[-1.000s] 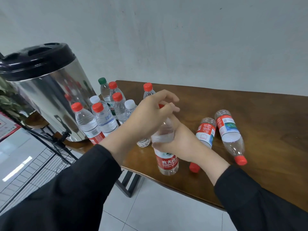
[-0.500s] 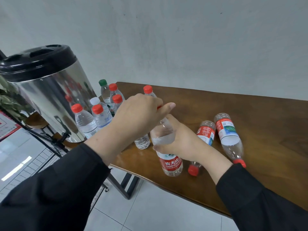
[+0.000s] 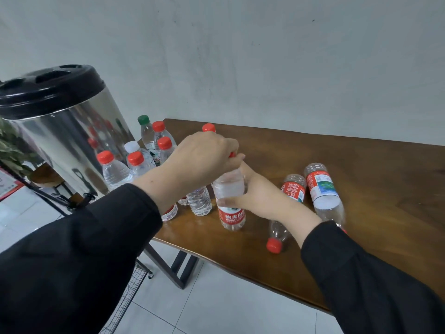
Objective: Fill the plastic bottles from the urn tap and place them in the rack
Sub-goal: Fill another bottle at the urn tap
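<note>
The tall stainless-steel urn with its black plastic lid (image 3: 55,131) stands at the far left, its small black tap (image 3: 84,196) low on the near side. Right of it runs the dark brown wooden counter (image 3: 337,174) on black metal legs, set against a plain pale wall, with a white tiled floor below. A black wire-grid rack (image 3: 130,297) shows only as a strip at the near left, under the left sleeve, and whether it holds anything cannot be told.

A cluster of upright clear plastic bottles (image 3: 134,165), mostly red-capped, with one green cap and one white, stands between the urn and the hands. Two clear red-labelled bottles lying on their sides (image 3: 322,189) rest to the right, looking empty.

The upright clear bottle with a red label (image 3: 230,201) stands on the counter near its front edge. The right hand (image 3: 255,196) is wrapped around its body; the left hand (image 3: 204,157) is curled over its red cap (only a sliver of red shows), though which way it turns is not visible.

Judging from this, the job is partway through: this bottle seems to hold water, no bottle can be seen racked, and the two lying ones likely remain to be filled.
</note>
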A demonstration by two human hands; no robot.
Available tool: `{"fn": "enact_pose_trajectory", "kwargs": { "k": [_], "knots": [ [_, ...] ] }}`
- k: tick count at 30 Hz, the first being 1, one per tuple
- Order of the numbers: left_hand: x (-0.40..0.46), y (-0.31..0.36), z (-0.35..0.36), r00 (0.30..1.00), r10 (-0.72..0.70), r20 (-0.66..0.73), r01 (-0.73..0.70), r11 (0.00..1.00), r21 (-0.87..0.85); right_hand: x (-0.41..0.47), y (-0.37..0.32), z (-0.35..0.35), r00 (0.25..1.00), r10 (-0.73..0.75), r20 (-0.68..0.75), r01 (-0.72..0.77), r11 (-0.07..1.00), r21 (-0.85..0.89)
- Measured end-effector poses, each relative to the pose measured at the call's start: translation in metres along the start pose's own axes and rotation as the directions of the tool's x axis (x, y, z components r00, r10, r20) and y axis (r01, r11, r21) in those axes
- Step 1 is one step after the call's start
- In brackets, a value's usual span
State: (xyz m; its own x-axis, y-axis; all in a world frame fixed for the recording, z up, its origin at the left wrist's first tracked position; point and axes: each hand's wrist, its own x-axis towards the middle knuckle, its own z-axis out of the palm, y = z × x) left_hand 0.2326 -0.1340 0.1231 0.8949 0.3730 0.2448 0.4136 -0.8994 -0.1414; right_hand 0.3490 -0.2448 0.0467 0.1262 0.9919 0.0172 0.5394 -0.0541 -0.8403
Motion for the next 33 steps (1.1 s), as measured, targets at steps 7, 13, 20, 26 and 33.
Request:
{"fn": "enact_pose_trajectory", "kwargs": {
  "k": [7, 13, 20, 26, 33],
  "knots": [
    [0.028, -0.005, 0.014, 0.993, -0.067, 0.094, 0.06, 0.995, 0.082, -0.029, 0.067, -0.055, 0.995, 0.065, 0.076, -0.018, 0.859, -0.512],
    [0.049, -0.014, 0.027, 0.989, -0.078, 0.13, 0.064, 0.992, 0.104, -0.055, 0.106, -0.061, 0.895, 0.256, 0.365, 0.143, 0.609, -0.78],
    [0.055, -0.021, 0.038, 0.991, -0.109, 0.076, 0.101, 0.99, 0.096, -0.045, 0.122, -0.043, 0.956, 0.062, 0.286, 0.209, 0.543, -0.814],
    [0.041, -0.023, 0.042, 0.995, -0.089, 0.039, 0.087, 0.995, 0.057, -0.039, 0.114, -0.031, 0.968, -0.071, 0.239, 0.233, 0.594, -0.77],
    [-0.005, -0.022, 0.01, 0.916, 0.113, -0.384, -0.155, 0.985, -0.079, -0.041, 0.064, -0.021, 0.988, -0.082, 0.13, 0.14, 0.834, -0.533]
  ]
}}
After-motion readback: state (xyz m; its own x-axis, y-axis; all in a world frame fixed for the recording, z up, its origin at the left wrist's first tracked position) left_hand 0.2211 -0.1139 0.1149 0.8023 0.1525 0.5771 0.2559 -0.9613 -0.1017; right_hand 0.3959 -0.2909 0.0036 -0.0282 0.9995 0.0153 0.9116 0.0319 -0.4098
